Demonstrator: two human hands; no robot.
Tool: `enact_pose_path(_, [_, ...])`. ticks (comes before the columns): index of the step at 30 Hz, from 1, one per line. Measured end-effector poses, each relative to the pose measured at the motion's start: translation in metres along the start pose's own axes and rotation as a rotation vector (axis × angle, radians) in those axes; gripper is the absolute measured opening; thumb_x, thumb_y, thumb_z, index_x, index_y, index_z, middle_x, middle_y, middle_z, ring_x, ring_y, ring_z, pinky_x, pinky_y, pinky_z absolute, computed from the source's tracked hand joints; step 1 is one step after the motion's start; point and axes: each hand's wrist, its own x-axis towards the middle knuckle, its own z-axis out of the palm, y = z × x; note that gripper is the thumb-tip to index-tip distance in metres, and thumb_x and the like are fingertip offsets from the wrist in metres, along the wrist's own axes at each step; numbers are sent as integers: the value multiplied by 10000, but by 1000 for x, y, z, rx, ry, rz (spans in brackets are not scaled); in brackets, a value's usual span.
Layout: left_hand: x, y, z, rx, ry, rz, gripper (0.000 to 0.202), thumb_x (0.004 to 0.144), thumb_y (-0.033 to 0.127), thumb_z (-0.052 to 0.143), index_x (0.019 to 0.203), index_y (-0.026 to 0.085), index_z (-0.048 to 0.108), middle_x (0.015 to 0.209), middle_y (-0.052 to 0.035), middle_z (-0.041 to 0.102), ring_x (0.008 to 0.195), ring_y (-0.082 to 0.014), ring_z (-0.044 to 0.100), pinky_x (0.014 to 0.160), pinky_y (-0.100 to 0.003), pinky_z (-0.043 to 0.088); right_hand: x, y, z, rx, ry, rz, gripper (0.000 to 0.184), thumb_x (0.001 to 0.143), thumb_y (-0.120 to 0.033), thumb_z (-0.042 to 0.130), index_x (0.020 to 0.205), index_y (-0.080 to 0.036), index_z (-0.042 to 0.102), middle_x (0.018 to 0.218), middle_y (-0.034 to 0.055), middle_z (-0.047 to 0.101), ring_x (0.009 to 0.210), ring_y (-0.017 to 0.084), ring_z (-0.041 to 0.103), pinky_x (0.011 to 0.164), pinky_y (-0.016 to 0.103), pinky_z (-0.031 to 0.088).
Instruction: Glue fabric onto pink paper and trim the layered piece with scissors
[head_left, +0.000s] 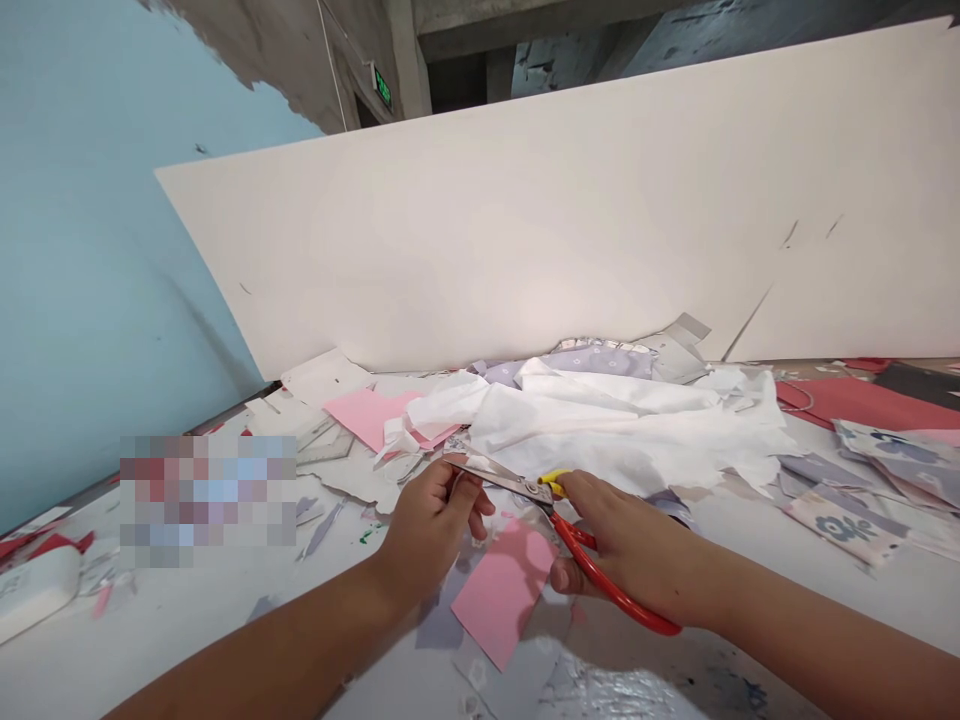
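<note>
My right hand (pixel 630 540) grips a pair of scissors (pixel 589 565) with red handles and metal blades, which point left. A yellow part (pixel 553 482) shows by the pivot, under my index finger. At the tip of the blades, my left hand (pixel 439 515) is closed in a pinch, its fingertips right against the metal. What it pinches is mostly hidden; a small white bit shows beside the blades. Below the scissors, a pink paper piece (pixel 502 590) lies on patterned grey-lilac scraps (pixel 480 670). Behind both hands spreads a crumpled white sheet (pixel 622 430).
A large white board (pixel 562 220) stands across the back, beside a blue wall (pixel 90 220). Another pink sheet (pixel 367 415) and a blurred-out patch lie left. Red sheets (pixel 877 405) and printed pieces (pixel 847 525) lie right. A white rounded object (pixel 37 590) is far left.
</note>
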Motion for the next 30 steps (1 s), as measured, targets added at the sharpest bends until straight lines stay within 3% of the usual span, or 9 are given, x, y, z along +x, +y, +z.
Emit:
enact_pose_path(5, [-1,-1,0,38,-14,-11,282,798,422,436,677,173,496,637,-12,620,476,-115,558,520,-251,432,0,1,0,36,-11,-6,336,692,-491,504,870,-215,434,822,35,521,686,185,503,567,271,390])
enact_pose_path(16, [4,-1,0,-197,-148,-83,267,755,427,503,679,173,477,562,19,590,393,-91,515,453,-222,410,1,-9,-14,198,-125,38,331,654,-507,557,759,-203,477,729,7,518,608,148,453,507,231,341])
enact_pose_path(30, [6,2,-2,-291,-216,-120,257,746,413,527,698,161,524,506,32,562,349,-72,496,404,-193,390,4,-6,-10,282,-129,41,337,660,-510,559,718,-191,468,671,-18,481,574,111,405,498,207,326])
